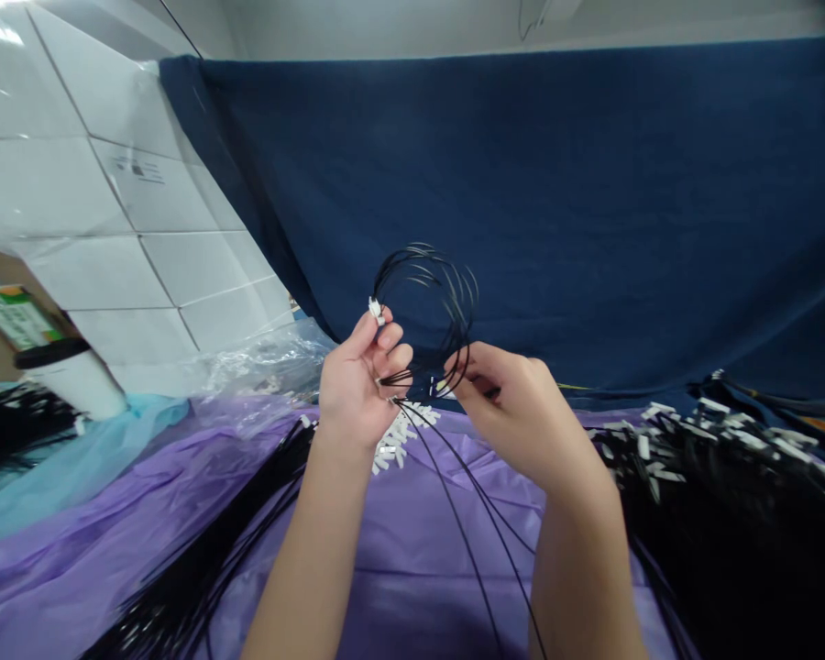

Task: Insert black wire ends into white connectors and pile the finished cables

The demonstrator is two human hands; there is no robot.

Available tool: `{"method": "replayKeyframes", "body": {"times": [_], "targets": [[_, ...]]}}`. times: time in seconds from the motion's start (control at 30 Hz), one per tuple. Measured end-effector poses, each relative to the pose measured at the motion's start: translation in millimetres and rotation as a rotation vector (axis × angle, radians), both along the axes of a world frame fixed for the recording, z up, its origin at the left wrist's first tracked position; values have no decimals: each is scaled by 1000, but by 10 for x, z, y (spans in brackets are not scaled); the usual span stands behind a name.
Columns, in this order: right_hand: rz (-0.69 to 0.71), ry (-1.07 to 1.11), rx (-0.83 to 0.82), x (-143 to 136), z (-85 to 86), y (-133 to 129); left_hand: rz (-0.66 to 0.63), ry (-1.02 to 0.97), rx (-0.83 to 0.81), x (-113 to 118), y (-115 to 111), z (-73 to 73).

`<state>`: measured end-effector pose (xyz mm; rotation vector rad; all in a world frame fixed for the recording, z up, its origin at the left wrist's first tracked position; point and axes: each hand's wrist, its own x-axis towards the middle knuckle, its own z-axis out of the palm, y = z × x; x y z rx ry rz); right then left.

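My left hand [368, 371] is raised in the middle, its thumb and a fingertip pinching a small white connector [376, 312]. Thin black wires [464, 289] arc up from the connector and curve down to my right hand [499, 394]. The right hand's fingers are closed on these wires, and its fingertips are partly hidden. More black wires [397, 378] cross the left palm under the curled fingers. Several strands trail from there down toward the bottom edge. Below the hands lies a pile of small white plastic pieces [402, 438].
A purple cover [412, 550] spreads over the work surface. Bundles of black wires lie at the left [213, 541] and right [742, 513], the latter with white ends. A lidded white cup [75, 376] stands far left, before stacked white boxes [103, 266]. A dark blue cloth [556, 183] hangs behind.
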<state>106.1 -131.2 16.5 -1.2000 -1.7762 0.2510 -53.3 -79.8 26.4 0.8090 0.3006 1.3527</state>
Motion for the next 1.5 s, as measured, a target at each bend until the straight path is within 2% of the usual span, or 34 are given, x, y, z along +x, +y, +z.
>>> {"method": "replayKeyframes", "body": {"times": [0.1, 0.2, 0.27, 0.37, 0.43, 0.5, 0.67, 0.77, 0.83, 0.9, 1.0, 1.2, 1.5], "targets": [[-100, 247, 76, -37, -25, 111, 54, 42, -47, 51, -22, 16], [-187, 667, 194, -36, -49, 232, 140, 80, -62, 79, -27, 25], [-194, 923, 278, 7, -54, 287, 191, 101, -42, 87, -24, 24], [-112, 1197, 356, 125, -45, 315, 271, 126, 14, 104, -24, 14], [-15, 1349, 316, 212, -34, 310, 337, 148, 56, 125, -31, 5], [97, 1410, 233, 278, -24, 297, 405, 177, 93, 148, -41, -8], [345, 1151, 202, 290, 2, 205, 527, 278, 189, 182, -58, -51], [417, 941, 126, 231, 6, 112, 547, 319, 215, 179, -60, -67], [361, 778, 82, 184, 6, 59, 536, 326, 229, 179, -62, -65], [246, 646, 78, 136, 8, 33, 506, 321, 246, 183, -68, -58], [138, 542, 98, 78, 15, 42, 448, 318, 267, 194, -81, -51], [88, 569, 143, 51, 19, 68, 390, 341, 290, 189, -96, -69], [80, 553, 160, 55, 6, 55, 374, 342, 295, 176, -111, -65]]}}
